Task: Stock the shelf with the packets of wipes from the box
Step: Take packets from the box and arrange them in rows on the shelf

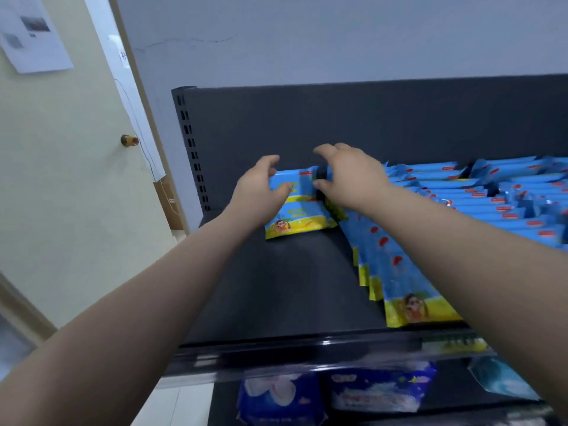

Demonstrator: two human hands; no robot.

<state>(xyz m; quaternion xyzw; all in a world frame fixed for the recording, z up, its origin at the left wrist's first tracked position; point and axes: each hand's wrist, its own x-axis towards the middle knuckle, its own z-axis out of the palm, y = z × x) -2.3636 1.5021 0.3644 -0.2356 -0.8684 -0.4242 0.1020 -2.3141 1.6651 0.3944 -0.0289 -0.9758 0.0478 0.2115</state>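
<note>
a pale door [61,179] fills the left side, with a grey wall behind. a dark metal shelf [276,287] with an upright back panel [338,118] spans the middle and right. most of its right half is covered by rows of blue packets of wipes [461,192], packed close and overlapping. the nearest row [396,272] fans towards the front lip and shows yellow bottom edges.

two bare forearms reach in from below. at the back left of the shelf one single packet [298,210] stands tilted, just beside the rows but with a dark gap between. the left hand [261,186] is half open. its thumb and curled fingers are spread about the packet's upper left corner, and the fingertips lie on or just over the face. whether it actually grips i cannot tell. the right hand [350,176] arches over the gap with fingers curved down. its thumb is at the packet's right edge and its palm over the end of the rows. the hold there cannot be made out either.

under the shelf, darker blue packs [378,388] sit on a lower level. on the door are a printed sheet [33,35] and a small brass knob [129,139].
</note>
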